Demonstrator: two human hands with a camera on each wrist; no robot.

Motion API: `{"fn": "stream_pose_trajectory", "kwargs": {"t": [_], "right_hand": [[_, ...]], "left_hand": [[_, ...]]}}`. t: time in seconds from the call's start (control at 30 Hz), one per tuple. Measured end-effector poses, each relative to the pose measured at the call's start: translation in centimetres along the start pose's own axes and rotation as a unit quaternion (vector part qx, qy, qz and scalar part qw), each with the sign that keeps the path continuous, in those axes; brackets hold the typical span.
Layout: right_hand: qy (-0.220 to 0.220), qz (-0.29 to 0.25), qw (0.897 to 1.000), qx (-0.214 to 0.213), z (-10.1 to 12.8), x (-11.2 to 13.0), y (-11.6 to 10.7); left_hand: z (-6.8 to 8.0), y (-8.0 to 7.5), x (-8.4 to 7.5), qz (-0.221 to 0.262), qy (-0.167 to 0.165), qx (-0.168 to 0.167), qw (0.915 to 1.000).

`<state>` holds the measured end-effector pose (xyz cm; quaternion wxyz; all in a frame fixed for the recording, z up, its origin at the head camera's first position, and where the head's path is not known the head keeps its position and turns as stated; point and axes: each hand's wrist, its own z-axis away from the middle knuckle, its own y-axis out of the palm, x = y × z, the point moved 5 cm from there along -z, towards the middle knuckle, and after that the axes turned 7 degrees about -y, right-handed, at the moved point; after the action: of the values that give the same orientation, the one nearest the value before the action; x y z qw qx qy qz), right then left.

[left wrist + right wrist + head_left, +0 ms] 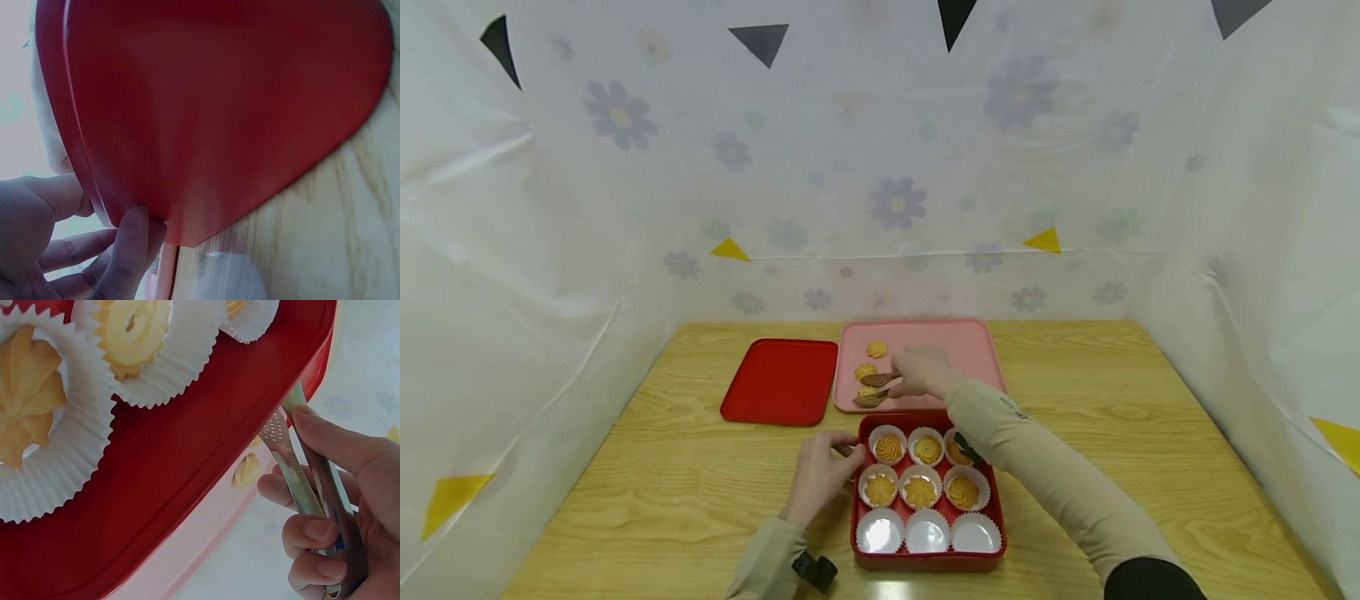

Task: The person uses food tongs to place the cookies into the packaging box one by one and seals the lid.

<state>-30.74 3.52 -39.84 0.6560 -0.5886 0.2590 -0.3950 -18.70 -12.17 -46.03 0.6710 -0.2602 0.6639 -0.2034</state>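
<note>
Head view has the right hand [922, 371] out over the pink tray [977, 350], fingers curled round a pair of metal tongs [876, 388] whose tips reach down among the loose cookies [876, 349] lying on the tray's left part. The right wrist view shows that grip close up: thumb on top, three fingers wrapped beneath, squeezing the tongs [312, 481] nearly together, though I cannot tell whether the tips have a cookie between them. Just nearer the person sits the red box [928, 560], touching the tray's near edge, with nine white paper cups in three rows; the far and middle rows each hold a swirled cookie, the nearest row's cups [927, 532] are bare. The left hand [818, 475] rests against the box's left wall near its far corner, and in the left wrist view its thumb and fingertips [134, 234] pinch the red rim [94, 200] lightly, fingers bent. To the left of the pink tray, just beside it, lies a flat red lid [781, 381]. All of it stands on a pale wooden table [1150, 433] walled round with flowered plastic sheeting [625, 167].
</note>
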Motion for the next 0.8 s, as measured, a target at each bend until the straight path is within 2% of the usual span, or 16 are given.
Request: {"fn": "stream_pose_trajectory", "kwargs": {"t": [0.33,0.8], "right_hand": [[-0.001,0.017,1.0,-0.015,-0.04,-0.12,0.04],[-0.003,-0.001,1.0,-0.007,0.06,-0.61,-0.01]], "left_hand": [[-0.08,0.06,0.0,-0.003,0.001,0.001,1.0],[-0.11,-0.03,-0.07,-0.003,0.005,-0.002,1.0]]}}
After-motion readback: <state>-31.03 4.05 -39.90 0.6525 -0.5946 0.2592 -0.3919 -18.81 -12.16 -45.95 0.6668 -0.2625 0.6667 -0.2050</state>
